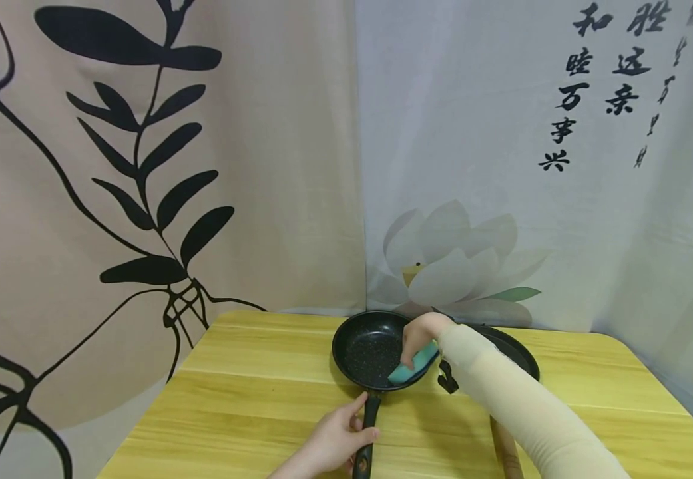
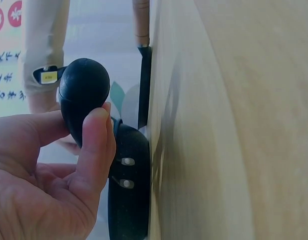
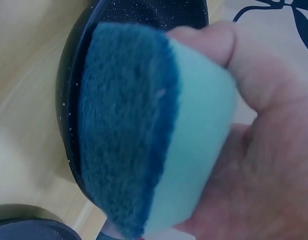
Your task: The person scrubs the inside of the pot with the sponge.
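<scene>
A black speckled frying pan [image 1: 370,346] stands on the table with its handle toward me. My left hand [image 1: 337,432] grips that handle [image 1: 371,419]; in the left wrist view, the thumb and fingers [image 2: 96,135] wrap the handle's dark rounded end [image 2: 85,82]. With my right hand [image 1: 424,332] I hold a sponge [image 1: 415,364] at the pan's right inner rim. Seen from the right wrist, the sponge has a dark blue scouring side [image 3: 124,110] lying along the pan wall [image 3: 69,120] and a pale turquoise foam side [image 3: 198,120] within my fingers.
Behind my right forearm, a second dark pan [image 1: 516,349] with a wooden handle [image 1: 504,449] sits on the yellow wood-grain table [image 1: 250,379], partly hidden. A printed curtain [image 1: 286,166] hangs at the table's back edge.
</scene>
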Available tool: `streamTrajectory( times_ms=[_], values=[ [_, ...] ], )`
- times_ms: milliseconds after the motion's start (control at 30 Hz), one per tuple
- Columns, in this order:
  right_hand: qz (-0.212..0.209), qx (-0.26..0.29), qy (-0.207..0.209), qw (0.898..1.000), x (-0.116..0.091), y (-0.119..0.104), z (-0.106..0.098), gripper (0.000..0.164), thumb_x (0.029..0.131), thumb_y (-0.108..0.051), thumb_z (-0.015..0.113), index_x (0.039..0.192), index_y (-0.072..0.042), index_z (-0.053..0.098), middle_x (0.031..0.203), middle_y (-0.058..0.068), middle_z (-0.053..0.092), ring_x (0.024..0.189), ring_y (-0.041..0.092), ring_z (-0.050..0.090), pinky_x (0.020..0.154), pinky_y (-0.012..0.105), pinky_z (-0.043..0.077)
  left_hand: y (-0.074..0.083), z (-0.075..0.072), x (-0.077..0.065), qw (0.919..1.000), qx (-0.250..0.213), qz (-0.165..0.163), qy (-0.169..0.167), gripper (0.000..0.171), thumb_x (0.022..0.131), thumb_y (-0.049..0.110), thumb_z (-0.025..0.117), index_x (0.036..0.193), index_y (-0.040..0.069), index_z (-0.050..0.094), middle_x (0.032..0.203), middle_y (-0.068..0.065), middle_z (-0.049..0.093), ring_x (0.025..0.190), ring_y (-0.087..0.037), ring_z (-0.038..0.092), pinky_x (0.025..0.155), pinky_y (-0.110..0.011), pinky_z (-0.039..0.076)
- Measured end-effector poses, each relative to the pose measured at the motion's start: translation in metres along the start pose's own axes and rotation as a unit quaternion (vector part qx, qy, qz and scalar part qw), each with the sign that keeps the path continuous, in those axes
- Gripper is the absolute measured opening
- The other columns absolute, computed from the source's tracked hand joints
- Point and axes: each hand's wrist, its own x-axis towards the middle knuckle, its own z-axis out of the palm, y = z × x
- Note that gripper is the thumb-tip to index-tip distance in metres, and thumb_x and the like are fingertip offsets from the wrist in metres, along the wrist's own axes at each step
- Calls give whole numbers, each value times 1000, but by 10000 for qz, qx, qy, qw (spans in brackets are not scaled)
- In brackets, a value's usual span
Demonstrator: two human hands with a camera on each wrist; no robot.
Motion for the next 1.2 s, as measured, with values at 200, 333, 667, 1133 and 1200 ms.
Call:
streamTrajectory(
  times_ms=[200,333,667,1133,1200],
  values=[
    [2,173,-124,9998,6,0,3,16,67,-37,73,79,-26,71,98,-9,60,93,12,53,86,36,49,1,-1,0,10000,37,-33,-28,69,90,20,71,146,-2,39,76,-5,62,42,-11,51,36,-26,47],
    [41,294,-116,9995,10,-1,4,29,67,-41,73,93,-30,74,112,-8,60,102,15,55,89,45,50,1,-2,0,10000,2,-64,-39,69,90,20,72,146,-2,39,76,-5,62,42,-11,52,37,-26,48],
    [140,719,-13,9973,9,-5,9,37,66,-42,74,100,-29,73,112,-7,60,103,18,55,85,54,51,2,-3,0,9999,-8,-102,-78,69,90,22,71,146,-2,39,77,-5,62,42,-10,52,37,-25,48],
    [170,1050,-90,9943,11,-8,11,47,66,-44,74,107,-23,67,109,-5,57,100,18,53,83,52,52,2,-3,0,9999,-67,-73,-131,69,91,22,70,146,-3,37,77,-5,62,42,-10,51,37,-25,47],
    [150,1047,-101,9943,11,-8,12,45,66,-45,73,106,-24,67,108,-5,57,99,18,52,81,51,52,2,-3,1,9998,-80,-96,-135,69,91,22,70,147,-3,37,77,-5,62,43,-11,51,37,-25,47]
  ],
)
